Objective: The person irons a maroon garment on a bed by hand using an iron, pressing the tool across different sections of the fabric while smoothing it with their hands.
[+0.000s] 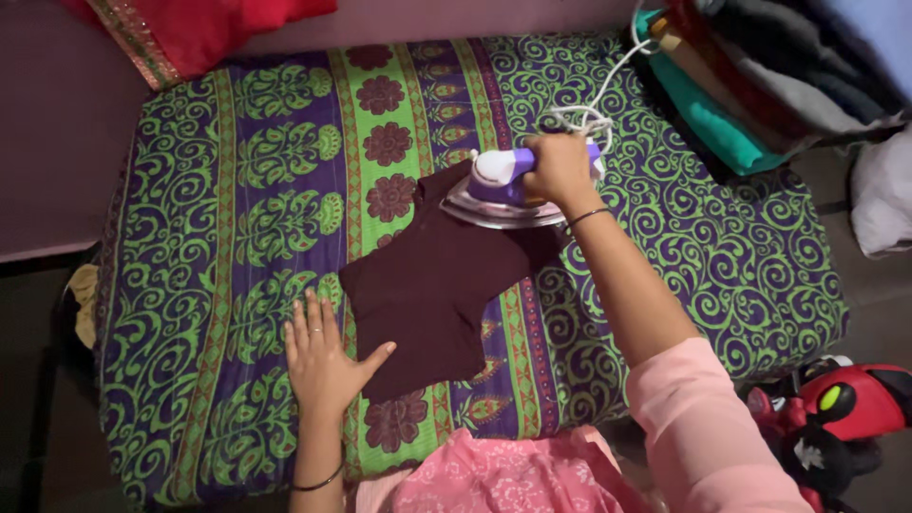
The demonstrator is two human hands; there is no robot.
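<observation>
Now we press the maroon garment (432, 285), right hand (560, 169) clenched on the iron (499, 185), left hand (323, 356) flat and released; next calls for smoothing ahead.

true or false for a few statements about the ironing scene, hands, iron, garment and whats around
1. The right hand grips the handle of a purple and white iron. True.
2. The left hand lifts the dark maroon garment off the cloth. False: it lies flat, palm down, at the garment's lower left edge.
3. The iron sits at the garment's upper end. True.
4. The patterned cloth is plain white. False: it is green and purple with swirls and flowers.
5. Folded clothes are piled at the upper right. True.
</observation>
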